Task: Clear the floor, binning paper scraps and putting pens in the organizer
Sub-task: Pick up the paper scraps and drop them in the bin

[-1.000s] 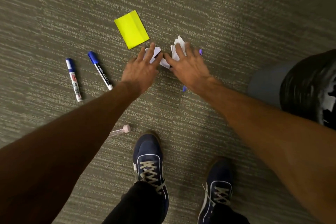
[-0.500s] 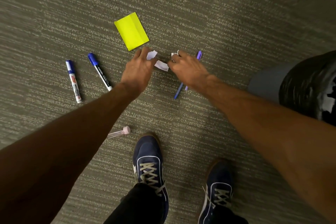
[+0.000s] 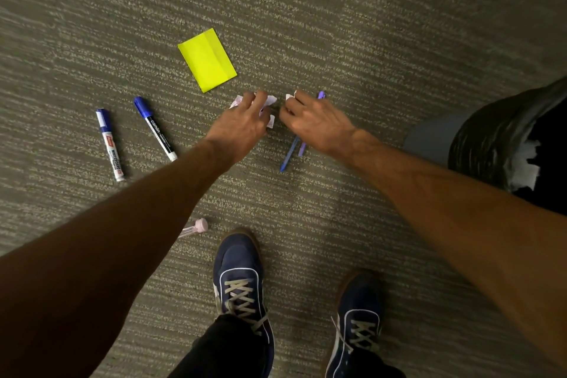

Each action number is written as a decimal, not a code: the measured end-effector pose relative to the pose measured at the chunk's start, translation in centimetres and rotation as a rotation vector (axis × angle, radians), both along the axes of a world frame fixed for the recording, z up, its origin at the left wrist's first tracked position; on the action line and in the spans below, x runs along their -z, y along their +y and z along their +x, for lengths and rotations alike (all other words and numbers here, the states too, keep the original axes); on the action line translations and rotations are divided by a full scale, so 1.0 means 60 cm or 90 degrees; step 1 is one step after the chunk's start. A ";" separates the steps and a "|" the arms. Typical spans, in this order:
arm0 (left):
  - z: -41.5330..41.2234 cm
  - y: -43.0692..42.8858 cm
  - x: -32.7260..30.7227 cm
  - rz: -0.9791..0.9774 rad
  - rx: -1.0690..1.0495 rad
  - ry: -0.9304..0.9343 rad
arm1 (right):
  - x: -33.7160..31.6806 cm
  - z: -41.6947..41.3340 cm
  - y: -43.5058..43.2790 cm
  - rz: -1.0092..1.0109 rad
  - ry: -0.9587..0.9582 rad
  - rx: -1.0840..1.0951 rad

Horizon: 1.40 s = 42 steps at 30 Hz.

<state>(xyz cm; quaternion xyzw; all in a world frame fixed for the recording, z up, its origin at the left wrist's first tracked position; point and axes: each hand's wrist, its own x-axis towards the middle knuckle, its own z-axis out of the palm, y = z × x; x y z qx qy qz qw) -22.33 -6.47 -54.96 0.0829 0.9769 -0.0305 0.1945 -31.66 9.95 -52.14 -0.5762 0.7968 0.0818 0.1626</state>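
My left hand presses down on small white paper scraps on the carpet, fingers curled around them. My right hand is closed on another white scrap that peeks out above its fingers. Beneath the right hand lie a blue pen and a purple pen. A folded yellow paper lies just beyond the hands. Two blue-capped whiteboard markers lie to the left. A pink-capped clear pen shows beside my left forearm.
A bin with a black liner stands at the right edge, white paper inside it. My two navy shoes stand on the carpet near the bottom. No organizer is in view.
Both hands have curled in and gathered the white scraps; less paper lies loose between them. The right hand drew back slightly, uncovering the blue and purple pens.
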 end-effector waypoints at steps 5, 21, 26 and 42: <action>-0.012 0.008 -0.021 -0.022 0.057 -0.025 | -0.008 0.001 0.016 -0.016 0.000 -0.009; -0.037 0.124 -0.326 0.363 -0.262 0.259 | -0.283 0.020 0.133 -0.293 0.030 0.224; -0.057 0.236 -0.444 0.481 -0.340 0.281 | -0.390 0.039 0.216 -0.404 0.035 0.453; -0.109 0.482 -0.450 0.427 -0.114 0.023 | -0.408 0.065 0.476 -0.357 0.028 0.700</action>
